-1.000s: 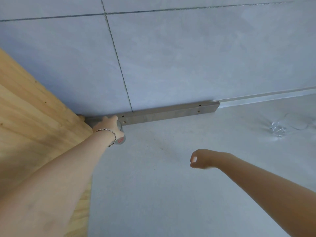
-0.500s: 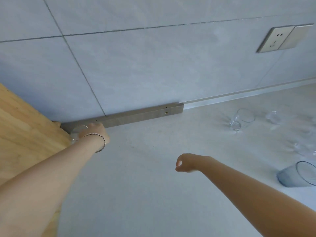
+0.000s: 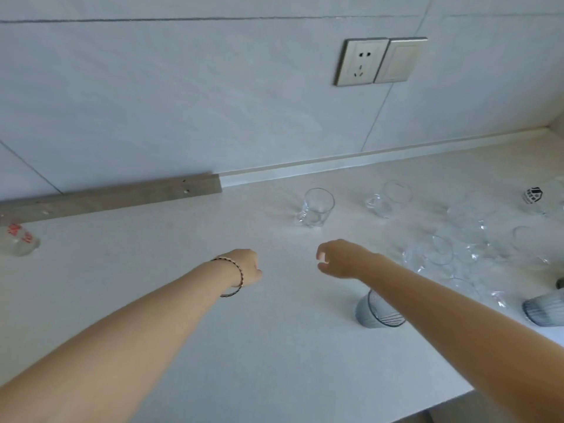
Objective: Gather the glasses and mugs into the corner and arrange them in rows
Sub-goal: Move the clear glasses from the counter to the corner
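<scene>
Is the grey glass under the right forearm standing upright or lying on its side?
Upright. The grey glass stands on its base on the counter, its round rim facing up and partly hidden by the forearm.

Two bare forearms reach forward from the near edge toward the middle of the scene. The left hand (image 3: 248, 267) is loosely curled, back of the hand up, holding nothing, with a thin bracelet (image 3: 235, 277) around the wrist. The right hand (image 3: 338, 259) sits just to its right, apart from it, palm down with fingers bent and slightly spread, empty. The right arm stretches in diagonally from the near right corner.
</scene>
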Tool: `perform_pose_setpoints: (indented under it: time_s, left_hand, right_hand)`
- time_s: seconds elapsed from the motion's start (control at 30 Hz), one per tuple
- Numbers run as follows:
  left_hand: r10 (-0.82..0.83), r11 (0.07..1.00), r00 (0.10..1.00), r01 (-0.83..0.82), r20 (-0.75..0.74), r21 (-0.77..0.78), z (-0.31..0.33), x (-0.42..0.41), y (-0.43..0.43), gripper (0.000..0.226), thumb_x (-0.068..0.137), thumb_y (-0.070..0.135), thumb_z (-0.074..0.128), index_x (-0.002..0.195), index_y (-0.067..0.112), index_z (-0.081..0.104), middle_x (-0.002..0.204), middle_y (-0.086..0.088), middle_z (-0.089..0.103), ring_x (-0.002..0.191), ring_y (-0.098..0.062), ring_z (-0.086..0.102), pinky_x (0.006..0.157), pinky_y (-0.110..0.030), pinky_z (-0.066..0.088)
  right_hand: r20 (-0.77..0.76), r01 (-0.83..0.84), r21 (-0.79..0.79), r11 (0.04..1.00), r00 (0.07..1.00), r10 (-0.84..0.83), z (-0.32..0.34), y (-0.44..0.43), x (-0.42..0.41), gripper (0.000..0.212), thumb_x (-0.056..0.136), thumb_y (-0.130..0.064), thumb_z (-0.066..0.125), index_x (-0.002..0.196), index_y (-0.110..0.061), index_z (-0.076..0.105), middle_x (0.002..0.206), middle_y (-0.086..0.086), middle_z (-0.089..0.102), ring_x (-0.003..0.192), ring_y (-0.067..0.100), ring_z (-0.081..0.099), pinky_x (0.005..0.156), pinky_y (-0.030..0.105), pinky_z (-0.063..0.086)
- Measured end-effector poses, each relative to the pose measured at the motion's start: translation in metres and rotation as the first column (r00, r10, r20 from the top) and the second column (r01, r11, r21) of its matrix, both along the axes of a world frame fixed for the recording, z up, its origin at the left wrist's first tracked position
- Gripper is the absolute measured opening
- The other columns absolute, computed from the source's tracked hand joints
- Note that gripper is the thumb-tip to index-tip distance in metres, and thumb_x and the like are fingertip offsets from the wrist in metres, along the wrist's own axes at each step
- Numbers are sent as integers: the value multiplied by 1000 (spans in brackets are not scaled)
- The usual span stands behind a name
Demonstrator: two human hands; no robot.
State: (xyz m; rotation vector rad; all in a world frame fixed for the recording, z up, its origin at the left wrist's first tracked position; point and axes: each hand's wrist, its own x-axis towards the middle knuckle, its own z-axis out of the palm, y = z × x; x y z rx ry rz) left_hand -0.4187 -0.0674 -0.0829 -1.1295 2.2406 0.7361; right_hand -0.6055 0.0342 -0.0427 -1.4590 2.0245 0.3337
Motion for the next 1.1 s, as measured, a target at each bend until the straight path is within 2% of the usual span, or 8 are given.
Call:
perform_pose_setpoints:
  time_s: [0.1,0.2,0.3,0.4,0.47,0.6,0.8,1.1]
  left_hand:
    - [8,999,1000,-8,0,39,-8,-31,18,5,88,21,43,83,18,43,90,-3,41,81,-22,37,69,-27,30]
    - [27,999,1000,-27,0,40,-14,-48,30,15,88,20,42,73,21,40,90,-2,39,81,-21,35,56,-26,23]
    - [52,999,998,-53,25,12,-21,-49,35,31,88,20,43,61,27,29,90,-1,37,81,-20,34,52,-24,18]
    - [95,995,995,-96,40,14,-26,-37,34,30,88,18,42,62,26,30,90,-1,38,80,-19,34,53,-25,20]
    - [135,991,989,-136,53,18,-27,-22,30,23,88,18,42,67,25,36,90,0,39,80,-19,35,56,-25,24]
    - [240,968,967,-244,86,48,-28,27,20,33,86,16,41,58,28,27,80,2,35,81,-18,32,51,-23,15]
    - [383,920,914,-390,137,34,-23,127,1,35,83,14,42,56,28,26,65,5,28,54,-13,24,50,-23,14]
    - [525,844,837,-535,153,31,-27,297,-54,35,86,18,43,57,27,26,65,6,28,54,-14,27,50,-24,15]
  right_hand:
    - [-40,-10,46,999,999,12,10,21,-44,53,88,-43,57,133,-19,47,136,3,51,128,22,46,103,35,39]
    - [-82,-32,281,959,995,57,8,50,-62,87,70,-61,68,141,-23,34,138,1,43,128,24,46,101,38,42]
    - [-72,-70,398,915,992,107,2,74,-62,91,68,-60,70,140,-23,30,138,1,43,119,24,51,87,34,42]
    - [-4,-46,352,935,999,51,-1,80,-58,80,73,-48,70,137,-21,30,134,3,42,91,24,49,75,31,40]
    - [-6,-52,306,951,998,56,-2,76,-54,74,74,-43,69,133,-18,33,126,6,43,93,25,48,74,30,40]
    - [-54,-69,159,985,995,78,2,53,-39,69,74,-44,67,129,-16,35,102,2,35,101,29,54,77,29,38]
    - [-23,-98,-22,995,995,98,4,-3,33,74,72,-40,70,132,-19,34,125,7,42,106,30,59,77,30,42]
    - [152,-41,-139,989,986,62,-1,-108,215,86,69,-38,74,137,-14,26,126,7,48,112,29,56,84,33,46]
